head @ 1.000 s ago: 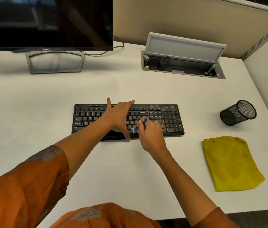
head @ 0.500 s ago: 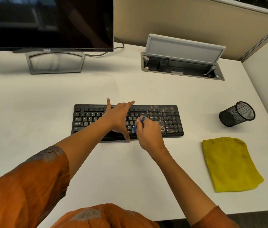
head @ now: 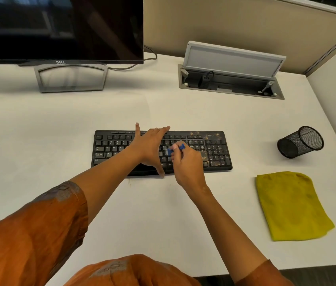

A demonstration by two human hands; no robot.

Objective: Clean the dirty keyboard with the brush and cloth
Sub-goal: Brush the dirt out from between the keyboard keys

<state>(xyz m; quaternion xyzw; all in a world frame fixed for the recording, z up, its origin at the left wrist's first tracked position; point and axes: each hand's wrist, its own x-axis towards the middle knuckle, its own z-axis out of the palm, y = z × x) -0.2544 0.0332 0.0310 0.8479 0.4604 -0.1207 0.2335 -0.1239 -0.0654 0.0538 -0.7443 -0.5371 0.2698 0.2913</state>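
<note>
The white bench carries everything here. At its far left stands a dark monitor on a grey stand, and to the far right of that a cable box is sunk into the top, its grey lid tilted up.

The black keyboard lies flat near the middle of the bench, long edge facing the person; its right end, around the number pad, is speckled with brownish dirt. Near the right edge of the bench, well apart from the keyboard, the yellow cloth lies spread out flat (slightly rumpled along its far edge). Beyond the cloth a black mesh cup lies tipped on its side.

The left hand rests on the middle of the keyboard, its grip wide: fingers straight and spread, reaching over the far edge, thumb out toward the near edge. Orange sleeves cover both upper arms.

Just beside it, the right hand hovers over the keys right of centre, its grip narrow, fingers curled and pinching the small blue brush. The brush sits over the keys between the two hands; whether its bristles touch the keys I cannot tell.
</note>
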